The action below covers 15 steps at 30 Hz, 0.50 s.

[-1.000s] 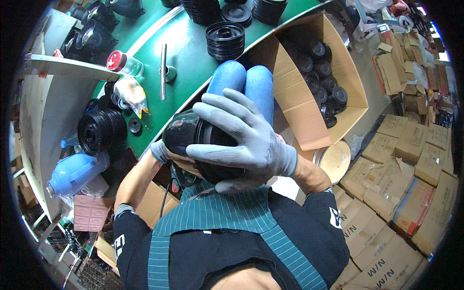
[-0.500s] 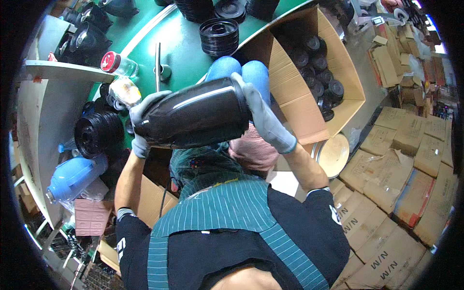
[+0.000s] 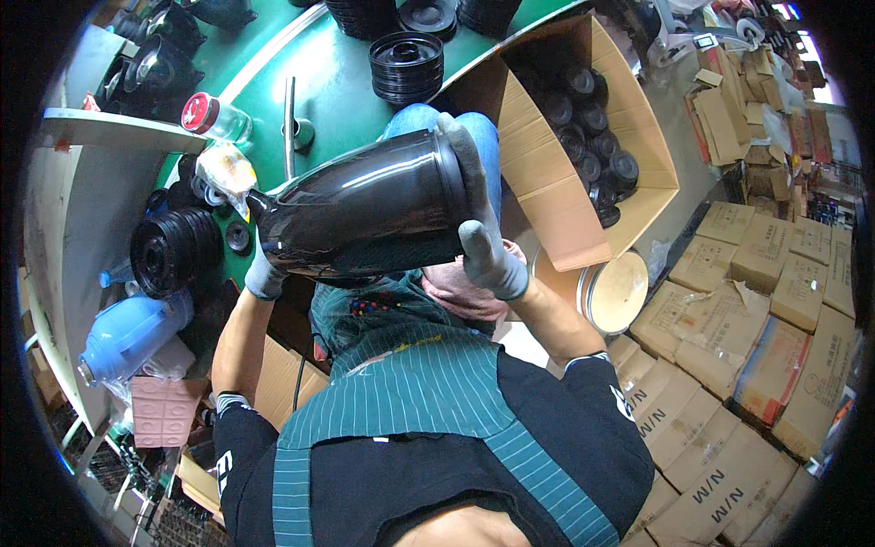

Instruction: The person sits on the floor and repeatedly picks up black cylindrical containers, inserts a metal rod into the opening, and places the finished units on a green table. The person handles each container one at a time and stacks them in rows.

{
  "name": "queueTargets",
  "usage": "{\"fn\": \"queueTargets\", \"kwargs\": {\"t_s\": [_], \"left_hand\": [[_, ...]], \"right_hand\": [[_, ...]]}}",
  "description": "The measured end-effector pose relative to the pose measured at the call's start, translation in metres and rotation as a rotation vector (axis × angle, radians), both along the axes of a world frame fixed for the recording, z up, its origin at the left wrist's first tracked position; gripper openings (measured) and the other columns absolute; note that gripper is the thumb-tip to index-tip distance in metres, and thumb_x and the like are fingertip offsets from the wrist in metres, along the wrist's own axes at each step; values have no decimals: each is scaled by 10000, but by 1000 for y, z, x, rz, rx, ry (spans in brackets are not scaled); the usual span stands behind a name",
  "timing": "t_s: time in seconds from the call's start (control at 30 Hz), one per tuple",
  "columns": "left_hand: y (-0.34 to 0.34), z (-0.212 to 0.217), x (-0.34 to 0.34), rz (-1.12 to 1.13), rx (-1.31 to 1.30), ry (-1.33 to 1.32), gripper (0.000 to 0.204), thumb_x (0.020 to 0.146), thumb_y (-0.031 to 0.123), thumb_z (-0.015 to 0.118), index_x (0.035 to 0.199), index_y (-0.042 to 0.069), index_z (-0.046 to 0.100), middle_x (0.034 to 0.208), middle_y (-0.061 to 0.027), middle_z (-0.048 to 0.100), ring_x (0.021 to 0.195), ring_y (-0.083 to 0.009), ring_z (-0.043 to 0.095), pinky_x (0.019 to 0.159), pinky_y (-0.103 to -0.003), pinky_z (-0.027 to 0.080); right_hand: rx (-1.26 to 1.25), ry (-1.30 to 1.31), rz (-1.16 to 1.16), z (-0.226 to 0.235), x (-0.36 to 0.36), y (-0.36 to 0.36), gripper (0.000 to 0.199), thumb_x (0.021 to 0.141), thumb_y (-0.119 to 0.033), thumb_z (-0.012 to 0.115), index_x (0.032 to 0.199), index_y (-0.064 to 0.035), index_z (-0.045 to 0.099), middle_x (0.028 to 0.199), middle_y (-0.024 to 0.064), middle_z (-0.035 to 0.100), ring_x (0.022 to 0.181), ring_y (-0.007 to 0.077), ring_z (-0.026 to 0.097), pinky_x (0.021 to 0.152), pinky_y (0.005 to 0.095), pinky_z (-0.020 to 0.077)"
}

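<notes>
I hold a large glossy black jug-shaped body (image 3: 365, 210) lying sideways in front of my chest, its narrow neck pointing left and its wide base to the right. My left hand (image 3: 264, 269), in a grey glove, grips it near the neck from below. My right hand (image 3: 478, 223), also gloved, is spread over the wide base end. My blue-jeaned knees (image 3: 428, 123) show just behind it, and a striped green apron (image 3: 410, 383) covers my front.
A green table (image 3: 337, 82) ahead carries stacks of black round lids (image 3: 406, 66), a red-capped clear bottle (image 3: 214, 117) and a metal rod. An open cardboard box (image 3: 547, 191) of black parts stands at right. Sealed cartons (image 3: 756, 328) pile on the floor. A blue jug (image 3: 128, 333) lies at left.
The black body has been lifted from my lap and turned on its side, moving closer to the camera. My right hand shifted from on top of it to its base end.
</notes>
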<state>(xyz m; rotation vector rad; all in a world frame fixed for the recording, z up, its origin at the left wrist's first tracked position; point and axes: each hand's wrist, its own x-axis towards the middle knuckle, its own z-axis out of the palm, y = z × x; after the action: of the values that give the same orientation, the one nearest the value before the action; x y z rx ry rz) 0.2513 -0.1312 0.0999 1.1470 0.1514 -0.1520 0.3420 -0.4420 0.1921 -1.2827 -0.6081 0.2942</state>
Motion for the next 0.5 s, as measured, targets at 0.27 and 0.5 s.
{"fn": "queueTargets", "kwargs": {"t_s": [0.27, 0.5], "left_hand": [[-8, -2, 9, -30, 422, -160, 499, 1060, 256, 676, 1473, -18, 613, 1389, -152, 706, 1206, -232, 707, 1047, -409, 595], [-20, -26, -16, -287, -206, -136, 665, 973, 186, 773, 1576, 55, 524, 1628, -147, 522, 1442, -282, 554, 1245, -502, 420]], "right_hand": [[-249, 114, -52, 23, 4, -12, 1081, 1030, -819, 381, 1753, -55, 130, 1798, 200, 201, 1652, 326, 227, 1339, 442, 185], [-138, -45, -5, 14, 1, -12, 1040, 964, -725, 620, 1683, -17, 366, 1702, 241, 378, 1581, 388, 363, 1296, 462, 251]]}}
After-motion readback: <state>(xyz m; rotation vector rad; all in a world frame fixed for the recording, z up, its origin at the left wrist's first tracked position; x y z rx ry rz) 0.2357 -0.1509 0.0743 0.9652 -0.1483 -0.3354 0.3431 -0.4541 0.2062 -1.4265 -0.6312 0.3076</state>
